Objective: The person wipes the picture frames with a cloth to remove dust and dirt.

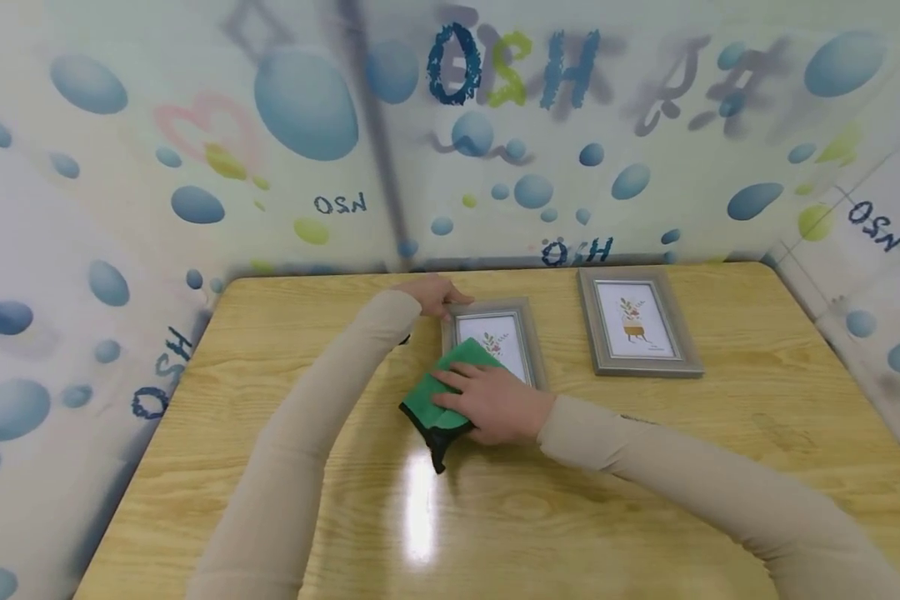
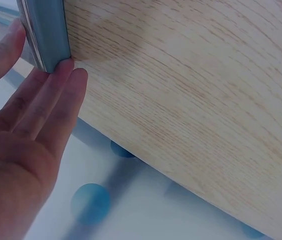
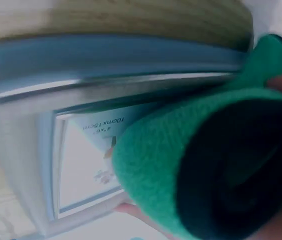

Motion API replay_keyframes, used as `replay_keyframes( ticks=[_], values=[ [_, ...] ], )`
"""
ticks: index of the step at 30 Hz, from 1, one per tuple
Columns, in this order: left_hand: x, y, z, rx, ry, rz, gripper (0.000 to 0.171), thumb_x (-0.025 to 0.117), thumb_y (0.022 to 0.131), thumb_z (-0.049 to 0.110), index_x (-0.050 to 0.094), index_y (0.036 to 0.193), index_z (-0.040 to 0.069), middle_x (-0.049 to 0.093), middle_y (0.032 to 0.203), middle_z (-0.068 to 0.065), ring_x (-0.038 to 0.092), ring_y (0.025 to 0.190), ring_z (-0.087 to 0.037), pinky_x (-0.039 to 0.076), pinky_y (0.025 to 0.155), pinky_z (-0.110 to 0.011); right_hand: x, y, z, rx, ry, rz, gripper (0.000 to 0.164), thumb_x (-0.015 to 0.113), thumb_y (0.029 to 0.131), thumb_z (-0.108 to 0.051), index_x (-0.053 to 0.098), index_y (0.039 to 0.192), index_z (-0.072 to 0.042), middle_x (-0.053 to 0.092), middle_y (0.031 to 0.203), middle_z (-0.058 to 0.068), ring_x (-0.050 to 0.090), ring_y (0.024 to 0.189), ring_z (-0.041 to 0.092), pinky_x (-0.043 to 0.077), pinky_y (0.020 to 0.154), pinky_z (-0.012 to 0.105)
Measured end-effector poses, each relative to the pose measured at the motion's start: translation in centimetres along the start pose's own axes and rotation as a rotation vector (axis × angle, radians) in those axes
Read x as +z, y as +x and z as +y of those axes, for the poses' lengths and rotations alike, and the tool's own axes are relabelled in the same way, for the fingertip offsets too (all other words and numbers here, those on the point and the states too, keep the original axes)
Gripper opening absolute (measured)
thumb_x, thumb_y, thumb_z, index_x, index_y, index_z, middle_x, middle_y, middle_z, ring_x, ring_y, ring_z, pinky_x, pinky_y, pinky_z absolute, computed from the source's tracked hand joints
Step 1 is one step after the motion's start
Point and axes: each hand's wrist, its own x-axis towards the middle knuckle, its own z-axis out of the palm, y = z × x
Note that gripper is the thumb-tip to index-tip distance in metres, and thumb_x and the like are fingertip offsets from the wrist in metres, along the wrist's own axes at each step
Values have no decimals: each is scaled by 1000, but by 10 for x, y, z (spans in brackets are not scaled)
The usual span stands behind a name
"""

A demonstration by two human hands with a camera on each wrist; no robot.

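Note:
A grey picture frame (image 1: 526, 333) with a plant print lies on the wooden table in the head view. At its far left corner my left hand (image 1: 431, 293) holds it; in the left wrist view the thumb is on one side of the frame edge (image 2: 48, 35) and the fingers (image 2: 63, 95) on the other. My right hand (image 1: 504, 403) holds a green cloth (image 1: 427, 400) with a dark edge against the frame's near left part. The cloth (image 3: 156, 155) is folded over and hides part of the print in the right wrist view.
A second grey frame (image 1: 686, 337) with a plant print lies to the right on the table (image 1: 285, 358). A wall (image 1: 450, 183) with blue drops and lettering rises behind the table, and similar walls stand on both sides.

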Motion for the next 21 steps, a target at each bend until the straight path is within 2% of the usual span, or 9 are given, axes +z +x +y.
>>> replay_keyframes(
  ticks=[3,5,9,12,14,15,17,19,21],
  values=[
    [3,4,-3,-26,-34,-1,55,66,92,13,48,143,23,62,119,-11,52,85,-15,44,76,-28,3,16,9,58,-29,33,56,68,88,-42,55,136,-17,39,149,12,35,136,32,39,104,43],
    [4,4,-2,-32,-50,-1,52,62,95,10,48,143,23,62,121,-10,56,95,-18,46,81,-30,2,28,18,98,-35,37,53,67,89,-43,57,134,-16,42,147,11,36,136,31,38,105,43],
    [3,1,2,-48,-101,1,48,49,99,0,51,141,23,60,128,-8,57,106,-23,47,89,-33,-2,47,36,157,-55,18,47,63,92,-43,60,131,-17,46,143,9,39,133,27,34,108,40],
    [2,-2,4,-58,-112,9,50,45,98,-4,52,140,23,57,133,-8,56,108,-21,46,89,-30,-4,54,43,134,-61,0,44,62,93,-42,62,127,-15,51,137,9,44,129,26,34,108,38],
    [2,-2,4,-57,-114,9,54,44,96,-8,51,141,23,59,129,-11,56,91,-20,44,78,-27,-6,57,43,101,-65,-21,43,62,92,-42,63,125,-14,54,133,9,46,126,27,34,107,37],
    [2,-2,4,-56,-100,12,56,45,95,-9,51,141,24,60,128,-11,55,89,-18,43,74,-25,-6,57,42,88,-70,-35,43,62,92,-42,63,125,-14,55,132,8,46,126,27,34,108,37],
    [2,-2,3,-51,-77,17,59,47,93,-10,50,141,25,61,126,-10,56,90,-16,42,72,-23,-7,55,35,71,-79,-58,44,61,92,-43,63,126,-15,55,131,7,45,127,28,34,108,37],
    [2,-2,3,-46,-78,7,58,53,93,-8,49,142,24,62,123,-12,56,89,-19,43,71,-24,-8,51,26,49,-80,-71,45,62,91,-44,63,126,-16,56,131,6,44,128,28,35,107,38],
    [2,-3,3,-39,-49,13,55,60,93,-1,49,142,23,60,128,-10,57,104,-19,46,78,-24,-9,45,15,15,-73,-75,45,62,89,-44,64,125,-17,57,131,6,44,128,30,36,106,38]
  ],
)
